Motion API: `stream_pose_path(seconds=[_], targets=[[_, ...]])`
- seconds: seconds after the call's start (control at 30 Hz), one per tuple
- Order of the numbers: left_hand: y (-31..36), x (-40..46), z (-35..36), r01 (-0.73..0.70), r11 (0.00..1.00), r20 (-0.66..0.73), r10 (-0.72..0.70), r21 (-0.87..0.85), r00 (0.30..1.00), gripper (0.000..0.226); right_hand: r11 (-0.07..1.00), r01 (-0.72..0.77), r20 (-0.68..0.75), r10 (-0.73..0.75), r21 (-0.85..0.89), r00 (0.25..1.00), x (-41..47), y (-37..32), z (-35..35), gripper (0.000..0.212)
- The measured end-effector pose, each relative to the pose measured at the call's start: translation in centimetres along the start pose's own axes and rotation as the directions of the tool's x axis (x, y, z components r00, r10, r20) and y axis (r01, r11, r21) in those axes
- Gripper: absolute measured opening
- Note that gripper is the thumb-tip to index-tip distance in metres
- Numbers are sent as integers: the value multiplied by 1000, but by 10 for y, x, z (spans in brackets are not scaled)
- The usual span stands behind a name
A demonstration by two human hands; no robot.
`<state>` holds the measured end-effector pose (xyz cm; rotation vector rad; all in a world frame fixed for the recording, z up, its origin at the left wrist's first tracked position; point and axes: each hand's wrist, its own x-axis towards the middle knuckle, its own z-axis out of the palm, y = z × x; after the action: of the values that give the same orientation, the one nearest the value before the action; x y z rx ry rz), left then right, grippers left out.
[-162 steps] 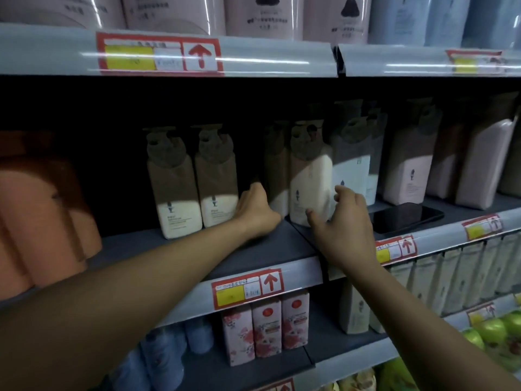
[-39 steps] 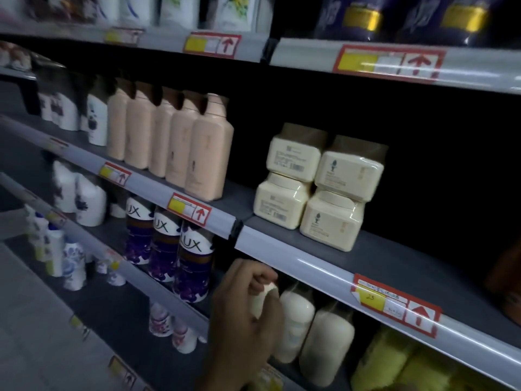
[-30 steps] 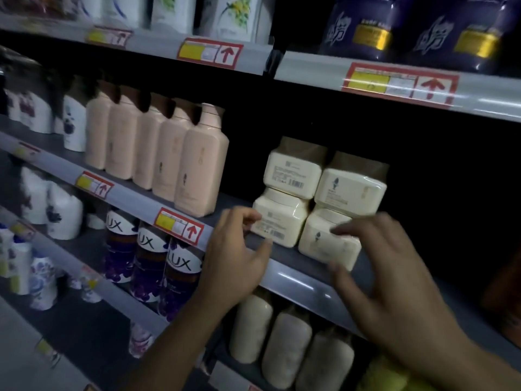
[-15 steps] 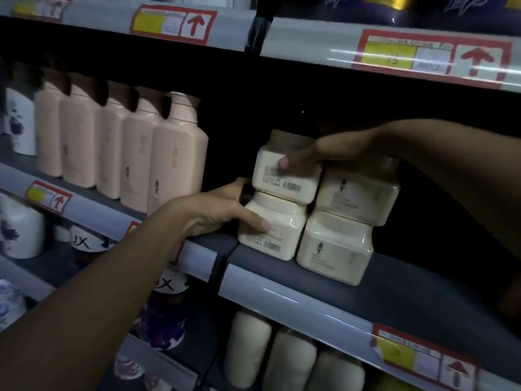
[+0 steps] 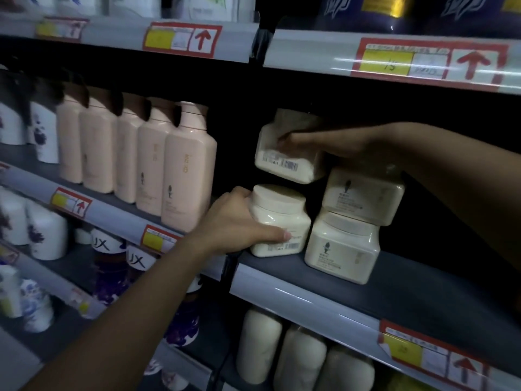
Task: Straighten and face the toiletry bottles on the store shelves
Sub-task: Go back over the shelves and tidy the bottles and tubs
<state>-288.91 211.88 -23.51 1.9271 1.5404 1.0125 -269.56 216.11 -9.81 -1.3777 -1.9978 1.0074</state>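
Cream jars on the dark middle shelf [image 5: 408,292]: your right hand [image 5: 324,142] grips the lifted upper jar [image 5: 284,156], barcode facing out; your left hand [image 5: 236,221] clasps the lower jar [image 5: 277,221] beneath, likely steadying it for turning

The left hand [image 5: 234,221] grips the lower cream jar [image 5: 277,221] on the shelf [image 5: 408,289] while the right hand [image 5: 324,142] holds the tilted upper jar [image 5: 284,153] above it.

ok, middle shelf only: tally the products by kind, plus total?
Cream square jars: 4 (one lifted by the right hand at, one gripped by the left hand at, two stacked at and)
Peach pump bottles: 5
White bottles at far left: at least 2, blurred
Total: at least 11
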Motion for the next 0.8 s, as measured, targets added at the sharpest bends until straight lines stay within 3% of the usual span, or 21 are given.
stream_pose_path(seconds=[0.07,0.2,0.3,0.4,0.6,0.73,0.8], targets=[[5,-11,13,43,988,-169,-18,146,985,114,999,30,-31,-29,12,999,-10,-4,4,44],[13,-29,40,90,964,-385,14,249,923,109,984,82,-153,-107,-160,982,-39,-9,15,35],[4,-35,46,38,981,-371,35,188,928,105,974,92,-181,-130,-205,975,-48,-14,21,41],[-5,-38,44,-1,991,-360,50,135,932,115,954,56,-242,-131,-293,961,-57,-20,24,43],[-11,-47,42,-44,988,-355,95,148,930,121,904,-37,-329,-117,-426,937,-70,-25,25,38],[-14,-50,45,-89,992,-382,118,92,917,112,932,-11,-258,-89,-362,962,-70,-29,25,34],[-15,-51,46,-93,993,-384,115,74,916,111,926,-30,-150,-30,-377,988,-73,-34,24,31]])
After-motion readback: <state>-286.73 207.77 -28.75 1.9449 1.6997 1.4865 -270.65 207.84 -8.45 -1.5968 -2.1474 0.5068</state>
